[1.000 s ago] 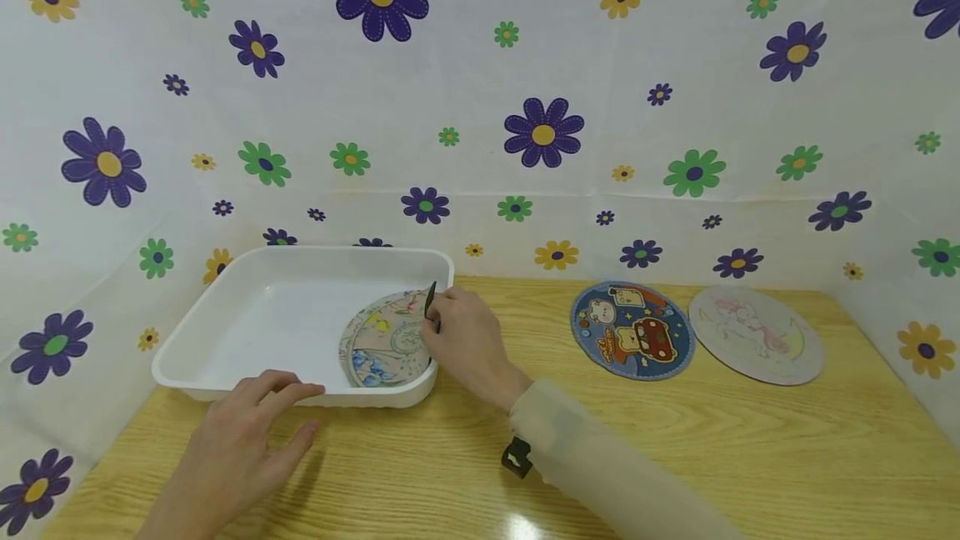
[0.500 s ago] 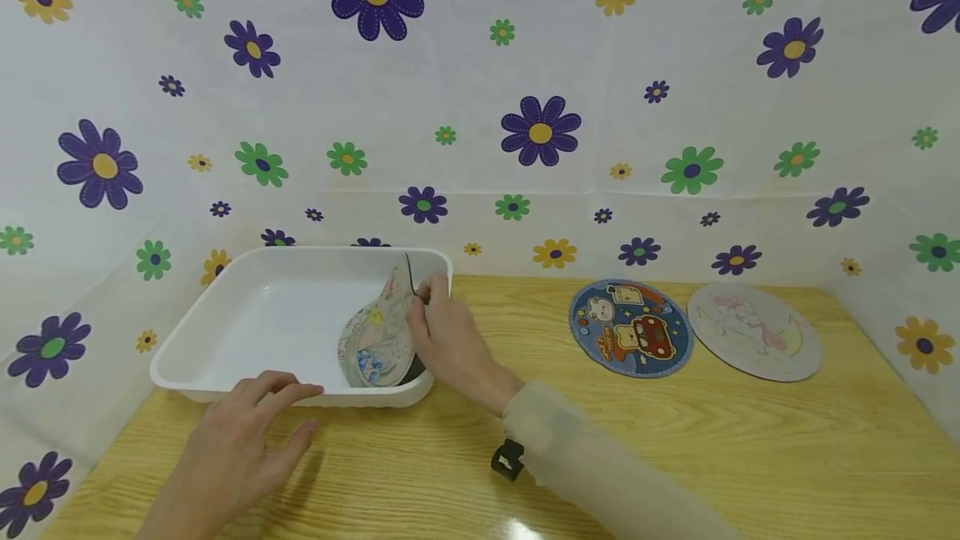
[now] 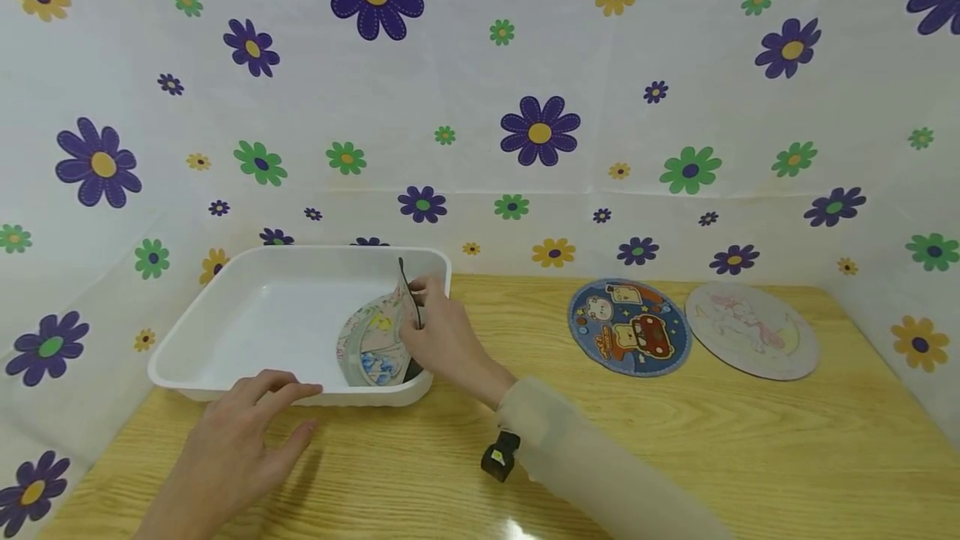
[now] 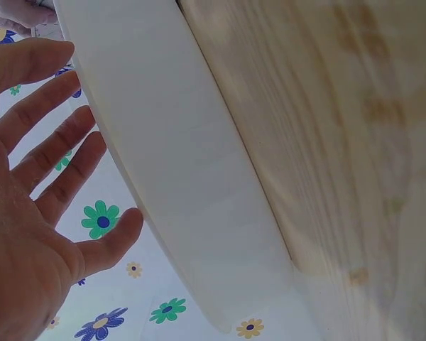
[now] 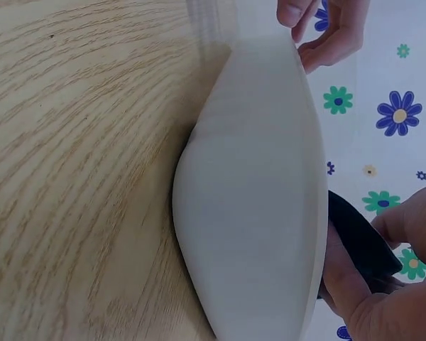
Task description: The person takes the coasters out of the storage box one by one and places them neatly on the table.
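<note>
A round, pale mouse pad [image 3: 378, 344] with a floral print and dark underside leans in the right end of the white plastic tray [image 3: 255, 332]. My right hand [image 3: 446, 332] pinches its right edge between thumb and fingers, bending that edge upward. In the right wrist view the dark backing [image 5: 362, 238] shows between the fingers, partly behind the tray wall. A second curved outline runs along the pad's left side. My left hand [image 3: 240, 440] is at the tray's front rim, fingers spread and loosely bent; in the left wrist view its fingertips [image 4: 89, 117] meet the rim.
To the right on the wooden table [image 3: 637, 457] lie a blue round pad [image 3: 630, 327] with cartoon bears and a pale round pad [image 3: 752, 330] with a unicorn. A flower-patterned cloth [image 3: 465, 82] hangs behind. A black wrist camera [image 3: 500, 457] sits under the right sleeve.
My right hand has moved slightly left, raising the pad's right edge from the tray. The lifted corner rose to a peak, then came down somewhat. My left hand has stayed put.
</note>
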`<state>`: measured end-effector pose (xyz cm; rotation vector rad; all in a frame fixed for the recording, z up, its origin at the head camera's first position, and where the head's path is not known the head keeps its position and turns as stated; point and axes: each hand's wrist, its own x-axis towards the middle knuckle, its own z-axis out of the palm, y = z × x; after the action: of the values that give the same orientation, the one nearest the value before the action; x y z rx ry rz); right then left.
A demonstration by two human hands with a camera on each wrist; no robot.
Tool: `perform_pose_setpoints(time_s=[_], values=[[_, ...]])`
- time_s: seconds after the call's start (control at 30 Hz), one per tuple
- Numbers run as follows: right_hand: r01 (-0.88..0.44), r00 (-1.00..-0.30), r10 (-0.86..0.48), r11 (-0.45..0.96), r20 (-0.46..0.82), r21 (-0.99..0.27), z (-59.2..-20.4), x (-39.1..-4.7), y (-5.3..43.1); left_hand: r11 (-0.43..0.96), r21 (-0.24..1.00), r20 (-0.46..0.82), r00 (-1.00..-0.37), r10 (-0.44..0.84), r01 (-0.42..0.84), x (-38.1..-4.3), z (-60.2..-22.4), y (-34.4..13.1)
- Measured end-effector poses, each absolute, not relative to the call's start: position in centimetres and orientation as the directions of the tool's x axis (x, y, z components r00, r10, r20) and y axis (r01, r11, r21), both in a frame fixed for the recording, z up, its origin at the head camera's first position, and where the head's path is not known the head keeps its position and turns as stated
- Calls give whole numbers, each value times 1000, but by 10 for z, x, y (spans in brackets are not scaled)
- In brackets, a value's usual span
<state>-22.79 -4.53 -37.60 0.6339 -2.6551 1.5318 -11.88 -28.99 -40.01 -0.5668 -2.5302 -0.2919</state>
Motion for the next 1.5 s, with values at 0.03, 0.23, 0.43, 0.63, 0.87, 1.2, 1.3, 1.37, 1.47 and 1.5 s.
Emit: perform_pose_setpoints(time_s=[0.03,0.23,0.43,0.63,0.87,1.2,1.3,1.37,1.47,1.5], values=[[-344,-919,-339,438,202,-831,-376,-228,-45,889,91,536,-775,335,448,-119,-400,-290],[-274,-931,-328,330,162,-903,-376,-226,-40,892,94,526,-783,332,442,-118,-399,-290],[-146,-955,-282,174,93,-974,-381,-227,-33,890,76,551,-762,339,450,-119,-399,-289],[-5,-966,-258,13,1,-1000,-383,-227,-25,916,77,565,-774,285,393,-121,-399,-281],[127,-956,-285,-176,-73,-976,-384,-226,-15,946,61,589,-776,224,319,-123,-403,-274],[195,-953,-284,-322,-102,-927,-386,-221,2,951,80,576,-792,200,299,-123,-402,-272],[204,-950,-294,-340,-102,-918,-384,-220,7,951,84,573,-795,199,298,-124,-401,-272],[209,-948,-302,-353,-101,-912,-383,-219,10,951,88,570,-798,196,297,-124,-400,-273],[215,-945,-311,-372,-97,-903,-382,-219,15,951,93,559,-806,197,296,-125,-399,-276],[218,-945,-313,-380,-97,-899,-382,-219,16,951,93,553,-809,198,296,-125,-399,-277]])
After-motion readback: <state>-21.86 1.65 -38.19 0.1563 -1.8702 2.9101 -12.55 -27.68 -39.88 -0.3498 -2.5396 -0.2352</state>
